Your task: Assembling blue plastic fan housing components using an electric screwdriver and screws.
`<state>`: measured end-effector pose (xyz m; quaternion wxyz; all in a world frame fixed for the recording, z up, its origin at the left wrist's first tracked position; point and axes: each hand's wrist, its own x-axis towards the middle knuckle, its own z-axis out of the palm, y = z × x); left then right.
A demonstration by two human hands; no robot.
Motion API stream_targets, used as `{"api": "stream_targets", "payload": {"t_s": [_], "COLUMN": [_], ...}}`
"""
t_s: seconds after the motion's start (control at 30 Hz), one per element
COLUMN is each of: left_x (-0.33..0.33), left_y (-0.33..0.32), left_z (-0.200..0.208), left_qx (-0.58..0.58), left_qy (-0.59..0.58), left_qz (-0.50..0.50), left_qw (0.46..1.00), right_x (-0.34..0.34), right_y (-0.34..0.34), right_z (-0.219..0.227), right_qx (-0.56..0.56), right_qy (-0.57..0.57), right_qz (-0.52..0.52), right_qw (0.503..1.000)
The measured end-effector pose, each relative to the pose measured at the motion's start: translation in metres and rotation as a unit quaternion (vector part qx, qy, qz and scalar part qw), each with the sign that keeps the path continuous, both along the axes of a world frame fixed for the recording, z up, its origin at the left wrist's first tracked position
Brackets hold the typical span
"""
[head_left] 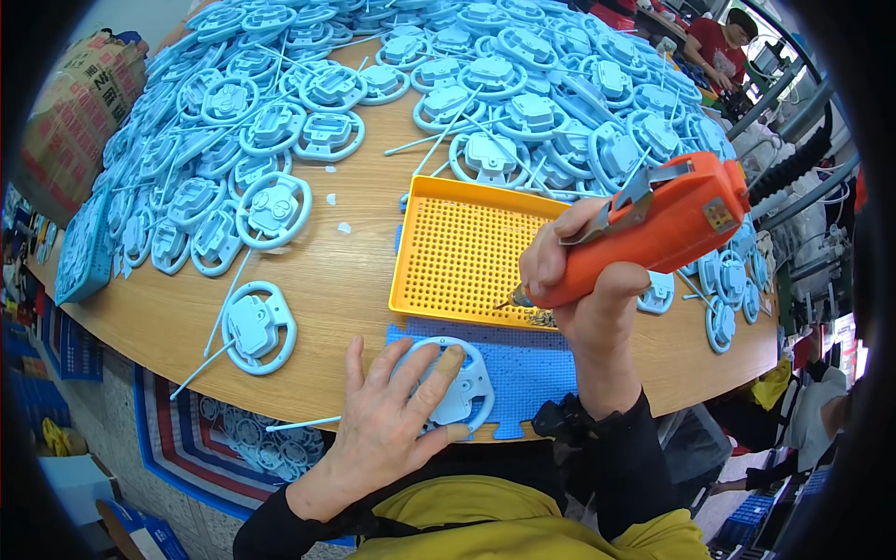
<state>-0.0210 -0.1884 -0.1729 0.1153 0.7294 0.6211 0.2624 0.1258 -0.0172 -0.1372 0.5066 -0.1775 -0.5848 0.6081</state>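
Note:
My right hand [588, 289] is wrapped round an orange electric screwdriver [653, 229]. The driver's bit points down and left over a yellow perforated tray [399, 271], beside a small heap of screws [541, 319] in its near right corner. Under my left hand [397, 415] lies a light blue plastic toy steering wheel [476, 387], held between the spread fingers and the thumb. That wheel rests partly on a blue textured mat [532, 373] at the table's near edge. From its left side sticks a thin blue rod [303, 425].
A big pile of blue wheel parts [532, 112] covers the far table. One loose wheel [254, 327] lies on the left, near a blue basket [84, 252]. A striped bag [187, 448] with more parts stands below. Another person [719, 51] sits at far right.

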Motion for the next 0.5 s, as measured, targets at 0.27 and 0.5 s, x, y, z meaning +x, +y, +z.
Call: {"api": "stream_targets", "payload": {"t_s": [0.27, 0.5], "left_x": [-0.003, 0.001], "left_y": [0.024, 0.053], "left_z": [0.019, 0.027], "left_qx": [0.098, 0.142], "left_qy": [-0.005, -0.02], "left_qz": [0.01, -0.045], "left_qw": [0.995, 0.989], "right_x": [0.002, 0.008], "right_y": [-0.007, -0.026], "right_z": [0.01, 0.04], "right_qx": [-0.011, 0.018], "right_qy": [0.049, 0.154], "right_qz": [-0.014, 0.057], "right_qw": [0.999, 0.986]}}
